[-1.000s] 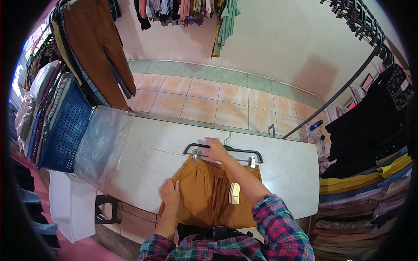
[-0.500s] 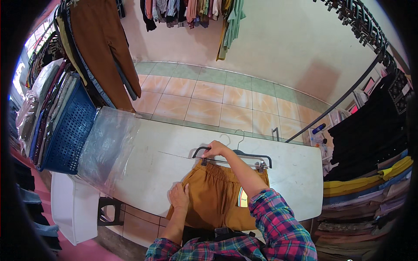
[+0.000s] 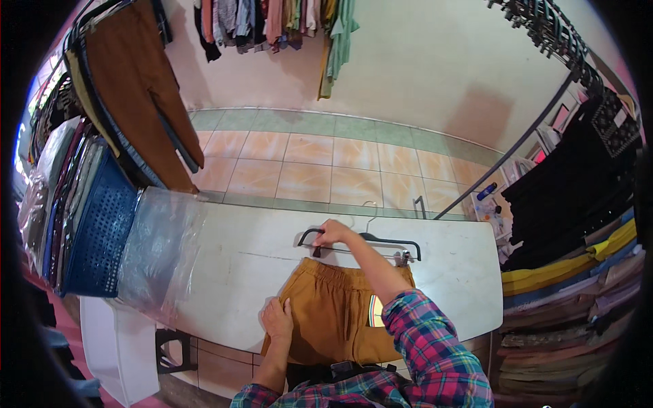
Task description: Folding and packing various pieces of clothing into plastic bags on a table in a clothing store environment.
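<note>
The brown shorts (image 3: 340, 309) lay flat on the white table (image 3: 245, 251), under the black clip hanger (image 3: 371, 241). The right hand (image 3: 331, 233) had slid from the hanger's middle to its left end and closed around it. The left hand (image 3: 277, 318) stayed open, pressing the cloth's edge flat.

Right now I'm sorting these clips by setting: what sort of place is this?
Probably a small clothing shop. Garments hang on a wall rail, folded clothes are stacked at the side, and brown shorts lie on a white table under a clip hanger.
</note>
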The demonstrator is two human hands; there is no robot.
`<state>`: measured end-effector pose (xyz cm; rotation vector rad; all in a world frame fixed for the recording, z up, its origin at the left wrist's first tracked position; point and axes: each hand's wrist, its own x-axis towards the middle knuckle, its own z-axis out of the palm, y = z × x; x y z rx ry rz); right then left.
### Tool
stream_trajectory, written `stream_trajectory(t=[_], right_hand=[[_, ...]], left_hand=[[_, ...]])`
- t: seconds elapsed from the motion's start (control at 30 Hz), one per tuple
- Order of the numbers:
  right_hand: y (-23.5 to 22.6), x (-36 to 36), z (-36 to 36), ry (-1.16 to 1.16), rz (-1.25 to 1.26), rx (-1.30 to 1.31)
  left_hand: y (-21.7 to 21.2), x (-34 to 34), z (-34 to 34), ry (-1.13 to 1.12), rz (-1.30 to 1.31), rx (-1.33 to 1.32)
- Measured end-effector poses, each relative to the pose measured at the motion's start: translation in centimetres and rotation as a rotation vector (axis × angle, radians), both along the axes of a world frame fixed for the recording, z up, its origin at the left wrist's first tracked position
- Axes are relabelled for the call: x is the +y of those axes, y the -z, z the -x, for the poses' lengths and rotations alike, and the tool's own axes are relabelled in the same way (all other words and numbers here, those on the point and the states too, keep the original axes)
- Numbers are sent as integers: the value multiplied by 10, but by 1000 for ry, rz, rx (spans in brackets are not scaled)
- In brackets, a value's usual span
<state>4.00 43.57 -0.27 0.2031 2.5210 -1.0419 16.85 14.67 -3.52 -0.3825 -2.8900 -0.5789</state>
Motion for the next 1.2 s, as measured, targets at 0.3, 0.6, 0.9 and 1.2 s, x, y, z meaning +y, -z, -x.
stream_trajectory(t=[0.3,0.6,0.9,1.2], right_hand=[[7,12,-61,106,-239,746],[13,146,-188,405,-351,310],[-78,176,-139,359,-134,653],[-169,137,-180,437,337,709]], left_hand=[[-6,-2,-2,-12,5,31],[-1,1,2,-3,-5,61],[-11,0,3,-15,-45,74],[7,-9,1,16,-61,-26]])
